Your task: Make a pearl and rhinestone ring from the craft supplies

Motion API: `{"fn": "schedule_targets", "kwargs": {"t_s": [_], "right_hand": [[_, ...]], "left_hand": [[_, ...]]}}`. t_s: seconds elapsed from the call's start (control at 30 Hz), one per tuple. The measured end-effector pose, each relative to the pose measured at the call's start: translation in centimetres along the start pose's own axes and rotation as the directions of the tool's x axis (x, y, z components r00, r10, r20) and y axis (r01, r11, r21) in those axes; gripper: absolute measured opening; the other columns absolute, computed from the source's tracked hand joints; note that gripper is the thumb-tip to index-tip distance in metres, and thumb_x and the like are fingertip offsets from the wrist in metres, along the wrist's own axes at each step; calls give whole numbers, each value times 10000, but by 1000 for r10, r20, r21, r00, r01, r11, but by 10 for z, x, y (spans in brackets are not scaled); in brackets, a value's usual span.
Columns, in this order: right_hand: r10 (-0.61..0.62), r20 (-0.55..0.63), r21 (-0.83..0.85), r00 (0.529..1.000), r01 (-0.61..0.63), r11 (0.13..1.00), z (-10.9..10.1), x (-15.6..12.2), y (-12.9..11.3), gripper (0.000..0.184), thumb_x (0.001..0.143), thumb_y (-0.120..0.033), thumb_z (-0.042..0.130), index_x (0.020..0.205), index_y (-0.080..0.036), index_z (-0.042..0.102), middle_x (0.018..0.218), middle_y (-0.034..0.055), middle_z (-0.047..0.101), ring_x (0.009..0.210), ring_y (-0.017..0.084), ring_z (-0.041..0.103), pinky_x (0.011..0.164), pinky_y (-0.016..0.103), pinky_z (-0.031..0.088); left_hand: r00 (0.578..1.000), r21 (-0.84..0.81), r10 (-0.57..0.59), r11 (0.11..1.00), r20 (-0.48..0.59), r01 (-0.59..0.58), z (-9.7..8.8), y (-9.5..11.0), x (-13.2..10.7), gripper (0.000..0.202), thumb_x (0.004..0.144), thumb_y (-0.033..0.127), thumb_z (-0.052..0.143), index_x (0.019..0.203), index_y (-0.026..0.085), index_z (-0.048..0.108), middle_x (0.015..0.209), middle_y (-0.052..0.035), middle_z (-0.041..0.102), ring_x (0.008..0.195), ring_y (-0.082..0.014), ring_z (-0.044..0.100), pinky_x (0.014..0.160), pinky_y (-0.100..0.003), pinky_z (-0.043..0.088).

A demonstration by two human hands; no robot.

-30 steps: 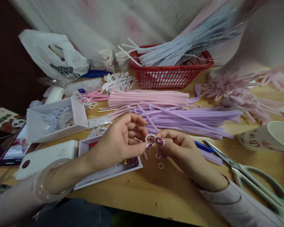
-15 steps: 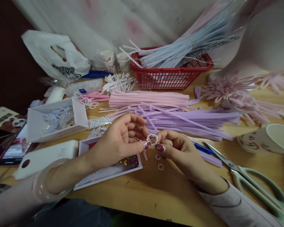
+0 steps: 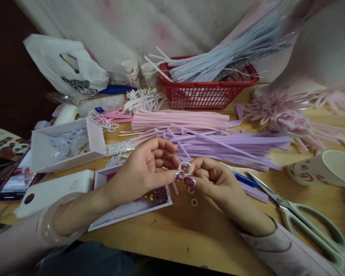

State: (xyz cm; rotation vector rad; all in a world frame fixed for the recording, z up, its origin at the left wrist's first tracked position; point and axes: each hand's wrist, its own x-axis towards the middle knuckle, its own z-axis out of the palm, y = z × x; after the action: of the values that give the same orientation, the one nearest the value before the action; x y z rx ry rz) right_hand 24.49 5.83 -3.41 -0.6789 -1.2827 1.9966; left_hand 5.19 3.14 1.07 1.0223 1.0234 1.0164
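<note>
Between my two hands is a small ring of white pearl beads, held upright above the wooden table. My left hand pinches its lower left side with thumb and fingers, the other fingers curled. On its right side, the thumb and forefinger of my right hand press against the beads. Below the right hand, a smaller bead ring lies on the table, with another just above it, partly covered. Under my left wrist sits a white open box with dark red and gold gems.
Scissors and a paper cup are at the right. Purple pipe cleaners and pink pipe cleaners lie beyond my hands, before a red basket. Leftward are another white box, a white power bank and a phone.
The bead ring stays between my fingers; my right thumb and fingertips have shifted slightly left and the ring shows a little rounder. The whole view has moved slightly.
</note>
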Motion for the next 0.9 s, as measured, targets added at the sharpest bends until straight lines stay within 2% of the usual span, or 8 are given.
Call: {"fn": "schedule_targets", "kwargs": {"t_s": [0.53,0.9], "right_hand": [[41,-6,-34,999,-41,999,-2,0,-2,171,851,-346,696,885,-200,614,564,-93,304,513,69,247,489,223,194],[54,-28,-26,998,-55,998,-1,0,-3,211,843,-394,701,879,-201,623,545,-78,376,513,77,287,487,227,211]], "left_hand": [[1000,-37,2,999,4,-2,1,0,1,366,730,28,721,1008,139,510,871,10,619,789,-74,613,696,-166,546],[1000,-47,-9,999,-8,9,2,3,0,354,705,36,725,972,151,523,847,2,614,763,-103,610,653,-203,569]]}}
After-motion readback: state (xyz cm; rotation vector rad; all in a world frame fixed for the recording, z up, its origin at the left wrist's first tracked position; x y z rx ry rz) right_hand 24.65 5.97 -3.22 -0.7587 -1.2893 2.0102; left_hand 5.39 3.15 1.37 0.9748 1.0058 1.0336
